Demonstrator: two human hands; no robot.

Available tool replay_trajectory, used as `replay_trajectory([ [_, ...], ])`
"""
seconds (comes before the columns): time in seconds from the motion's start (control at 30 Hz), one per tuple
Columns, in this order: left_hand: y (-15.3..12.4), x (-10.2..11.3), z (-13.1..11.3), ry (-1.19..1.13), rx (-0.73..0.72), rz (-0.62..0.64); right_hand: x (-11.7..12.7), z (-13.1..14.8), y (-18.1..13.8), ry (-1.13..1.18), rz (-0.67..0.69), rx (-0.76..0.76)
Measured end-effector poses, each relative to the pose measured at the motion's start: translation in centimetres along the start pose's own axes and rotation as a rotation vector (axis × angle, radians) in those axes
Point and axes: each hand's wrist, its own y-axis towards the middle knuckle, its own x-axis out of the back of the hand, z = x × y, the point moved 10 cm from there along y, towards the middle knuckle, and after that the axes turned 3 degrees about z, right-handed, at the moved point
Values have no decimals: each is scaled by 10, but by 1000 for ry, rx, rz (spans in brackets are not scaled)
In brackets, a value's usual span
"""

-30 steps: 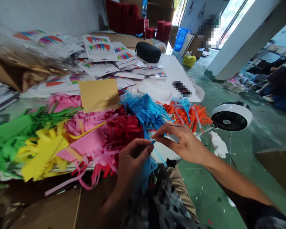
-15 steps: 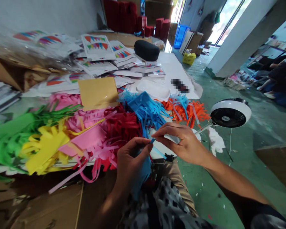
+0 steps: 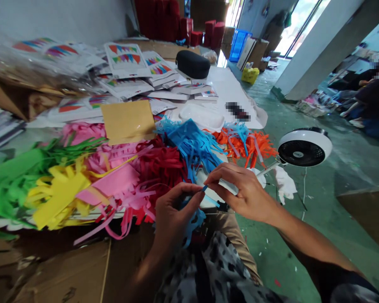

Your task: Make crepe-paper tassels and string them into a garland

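My left hand (image 3: 173, 214) is closed round a bunch of blue paper fringe (image 3: 192, 221) that hangs down over my lap. My right hand (image 3: 243, 191) pinches a thin blue strip (image 3: 210, 198) of that fringe right beside my left thumb, and something white shows under its fingers. Both hands meet just in front of the table's near edge. Behind them lie heaps of cut fringe: blue (image 3: 192, 143), red (image 3: 162, 166), pink (image 3: 113, 181), yellow (image 3: 58, 193), green (image 3: 12, 176) and orange (image 3: 246, 145).
Printed packets (image 3: 126, 59), a yellow envelope (image 3: 128, 122), a white tray (image 3: 202, 117) and a black case (image 3: 192, 64) lie further back on the table. A white fan (image 3: 305, 147) stands on the green floor at right. Cardboard (image 3: 66, 273) lies at lower left. A person sits far right.
The blue fringe in my left hand has been drawn up, so less of it hangs below. Both hands stay together at the same spot.
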Motion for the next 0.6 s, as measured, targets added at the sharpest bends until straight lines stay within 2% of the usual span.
replay_trajectory([
  [0.3,-4,-2,-17,64,-93,-87,0,-9,-7,207,-58,-63],
  [0.47,-7,-7,-18,127,-135,-50,-1,-9,-12,200,-99,-46],
  [0.6,-7,-7,-23,164,-200,-42,-5,-13,-13,275,-53,-80],
])
